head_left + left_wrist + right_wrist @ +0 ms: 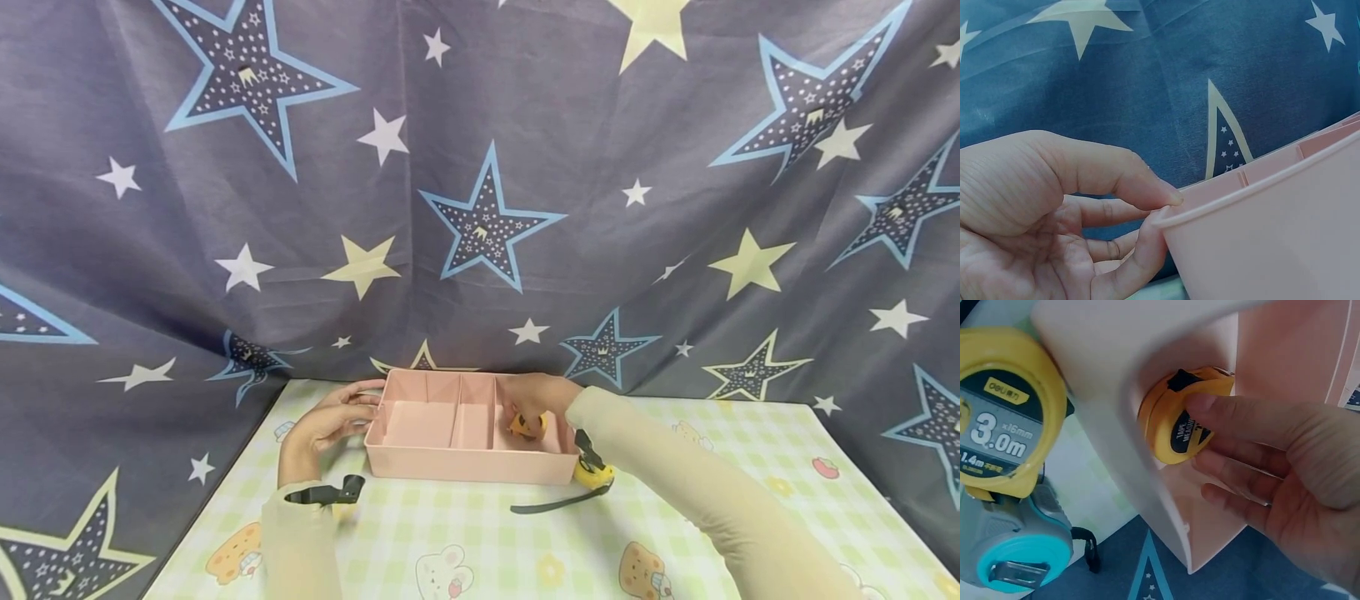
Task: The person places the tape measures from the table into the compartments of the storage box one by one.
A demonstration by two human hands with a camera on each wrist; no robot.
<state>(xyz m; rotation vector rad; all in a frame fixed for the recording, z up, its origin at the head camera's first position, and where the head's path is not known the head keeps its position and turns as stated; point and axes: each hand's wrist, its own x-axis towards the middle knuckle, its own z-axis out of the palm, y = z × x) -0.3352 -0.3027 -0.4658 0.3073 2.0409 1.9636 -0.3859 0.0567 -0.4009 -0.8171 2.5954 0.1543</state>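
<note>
Here's the right hand [538, 396], thumb and fingertips pinching the orange tape measure [527, 426] inside the right-hand end of the pink divided organizer box [468, 465], lower centre of the head frame! The left hand [330, 425] has a light pinch on its left corner. That rounded casing could slip from such a shallow hold, and a low sleeve [690, 467] might nudge the yellow 3.0m tape measure [1004, 444] (turquoise-grey tape measure [1025, 550] alongside) just outside.
</note>
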